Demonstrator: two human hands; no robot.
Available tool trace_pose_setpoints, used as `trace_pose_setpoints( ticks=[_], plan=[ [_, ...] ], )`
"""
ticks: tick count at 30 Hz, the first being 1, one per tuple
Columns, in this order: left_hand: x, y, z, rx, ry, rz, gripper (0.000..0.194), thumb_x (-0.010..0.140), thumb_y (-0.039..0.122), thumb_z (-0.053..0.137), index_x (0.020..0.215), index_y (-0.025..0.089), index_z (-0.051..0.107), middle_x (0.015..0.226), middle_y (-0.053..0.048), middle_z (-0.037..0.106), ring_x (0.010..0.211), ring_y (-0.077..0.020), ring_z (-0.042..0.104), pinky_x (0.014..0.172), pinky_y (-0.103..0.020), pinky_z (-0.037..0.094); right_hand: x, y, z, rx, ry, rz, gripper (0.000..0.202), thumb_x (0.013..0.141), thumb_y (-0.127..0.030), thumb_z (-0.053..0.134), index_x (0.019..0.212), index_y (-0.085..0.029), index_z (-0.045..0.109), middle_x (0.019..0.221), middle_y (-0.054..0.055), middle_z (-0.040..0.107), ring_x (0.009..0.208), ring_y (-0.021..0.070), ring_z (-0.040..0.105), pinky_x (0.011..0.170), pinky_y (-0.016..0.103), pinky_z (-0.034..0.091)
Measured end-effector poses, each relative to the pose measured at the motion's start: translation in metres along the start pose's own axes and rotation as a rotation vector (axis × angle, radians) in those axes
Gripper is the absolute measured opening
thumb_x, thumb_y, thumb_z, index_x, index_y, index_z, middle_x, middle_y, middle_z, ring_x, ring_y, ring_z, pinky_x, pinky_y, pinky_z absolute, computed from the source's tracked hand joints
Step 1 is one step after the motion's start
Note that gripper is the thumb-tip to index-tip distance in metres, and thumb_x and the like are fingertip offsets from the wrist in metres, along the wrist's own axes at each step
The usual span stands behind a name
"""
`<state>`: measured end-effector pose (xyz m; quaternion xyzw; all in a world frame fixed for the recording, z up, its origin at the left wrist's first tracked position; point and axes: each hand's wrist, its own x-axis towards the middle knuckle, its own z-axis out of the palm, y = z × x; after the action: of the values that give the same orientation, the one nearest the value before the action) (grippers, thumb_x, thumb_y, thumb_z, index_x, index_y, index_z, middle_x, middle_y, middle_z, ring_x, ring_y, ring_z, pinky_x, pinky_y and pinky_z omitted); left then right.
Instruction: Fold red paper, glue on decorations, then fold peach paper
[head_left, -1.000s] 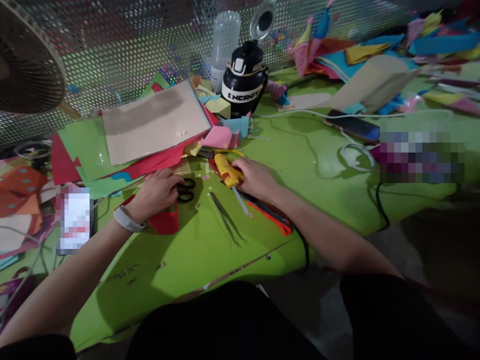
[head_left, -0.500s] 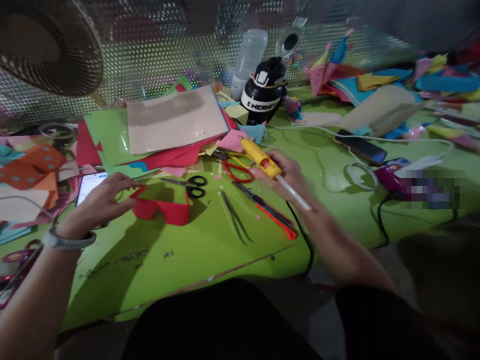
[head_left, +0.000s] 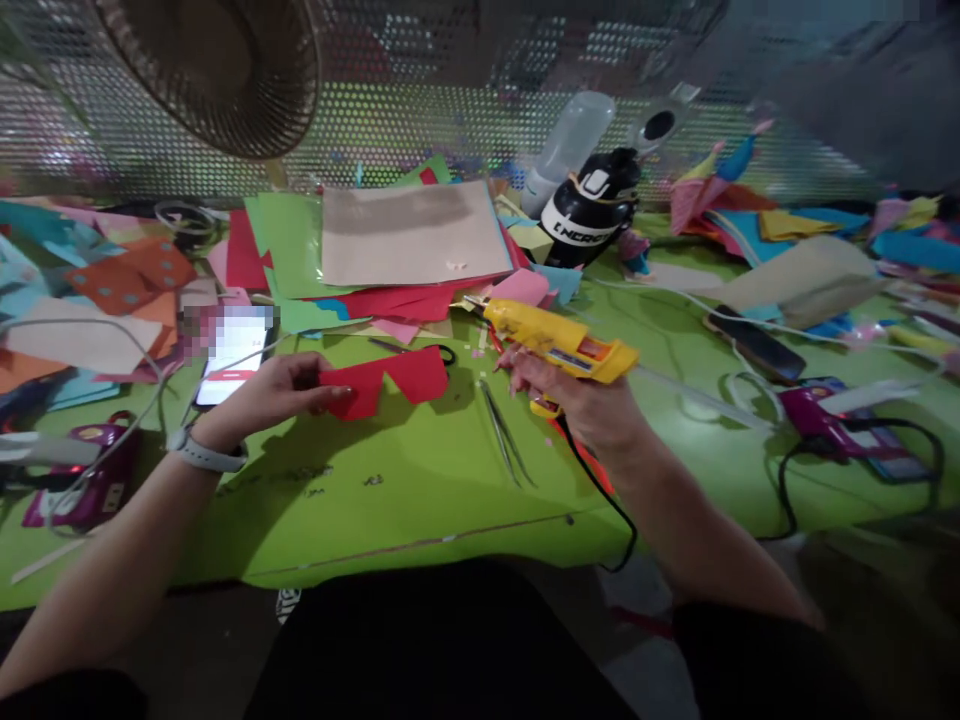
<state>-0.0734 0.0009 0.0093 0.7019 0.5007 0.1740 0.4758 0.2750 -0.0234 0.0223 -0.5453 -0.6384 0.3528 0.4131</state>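
Observation:
My left hand (head_left: 289, 392) pinches the left end of a red paper cutout (head_left: 416, 378) with a notch in its lower edge. The cutout is held just over the green table (head_left: 420, 490). My right hand (head_left: 574, 395) is wrapped round the handle of a yellow glue gun (head_left: 551, 335), its nozzle pointing left. A clear glue stick (head_left: 697, 395) sticks out of the gun's back. Black-handled scissors (head_left: 448, 355) lie partly hidden behind the cutout. Metal tweezers (head_left: 504, 435) lie between my hands. An orange cutter (head_left: 598, 468) is mostly covered by my right hand.
Behind my hands lies a stack of coloured paper (head_left: 412, 235), with a black bottle (head_left: 592, 205) beside it. A lit phone (head_left: 234, 355) is at the left. Purple power strips (head_left: 825, 425) and white cables lie at the right. A fan (head_left: 217, 70) stands at the back left.
My left hand has taken hold of the red cutout and raised it. My right hand has turned the glue gun more level and now grips its handle. The view has shifted left.

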Motion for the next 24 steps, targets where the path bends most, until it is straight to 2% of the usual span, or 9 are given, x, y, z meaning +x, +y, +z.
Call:
trace_pose_setpoints(
  ticks=[5, 10, 18, 24],
  plan=[
    [-0.002, -0.007, 0.013, -0.314, -0.068, 0.016, 0.032, 0.072, 0.036, 0.078, 0.089, 0.018, 0.056, 0.089, -0.006, 0.074, 0.079, -0.0180, 0.071, 0.070, -0.033, 0.057, -0.002, -0.025, 0.044, 0.219, -0.228, 0.084, 0.040, 0.075, -0.063, 0.071, 0.077, -0.024, 0.062, 0.069, 0.002, 0.063, 0.055, 0.0148, 0.057, 0.047, 0.029, 0.050],
    [-0.003, -0.018, 0.018, -0.374, -0.096, 0.046, 0.029, 0.072, 0.028, 0.079, 0.086, 0.017, 0.056, 0.083, -0.003, 0.072, 0.073, -0.0146, 0.068, 0.064, -0.027, 0.054, -0.008, -0.031, 0.076, 0.242, -0.376, 0.125, 0.039, 0.072, -0.061, 0.074, 0.075, -0.025, 0.059, 0.065, 0.000, 0.057, 0.053, 0.0147, 0.051, 0.047, 0.030, 0.048],
    [-0.003, -0.021, 0.024, -0.305, -0.112, 0.051, 0.024, 0.074, 0.032, 0.075, 0.086, 0.020, 0.058, 0.077, -0.001, 0.067, 0.065, -0.0127, 0.061, 0.057, -0.025, 0.049, -0.018, -0.005, 0.090, 0.068, -0.485, 0.144, 0.040, 0.071, -0.057, 0.076, 0.072, -0.026, 0.051, 0.063, -0.003, 0.050, 0.056, 0.0163, 0.046, 0.049, 0.030, 0.039],
    [-0.004, -0.018, 0.025, -0.212, -0.096, 0.085, 0.021, 0.075, 0.032, 0.072, 0.085, 0.020, 0.059, 0.073, 0.000, 0.062, 0.062, -0.0117, 0.055, 0.053, -0.024, 0.043, -0.023, 0.001, 0.094, 0.032, -0.515, 0.166, 0.042, 0.071, -0.056, 0.077, 0.071, -0.026, 0.048, 0.061, -0.005, 0.046, 0.055, 0.0144, 0.042, 0.048, 0.028, 0.033]
  ],
)
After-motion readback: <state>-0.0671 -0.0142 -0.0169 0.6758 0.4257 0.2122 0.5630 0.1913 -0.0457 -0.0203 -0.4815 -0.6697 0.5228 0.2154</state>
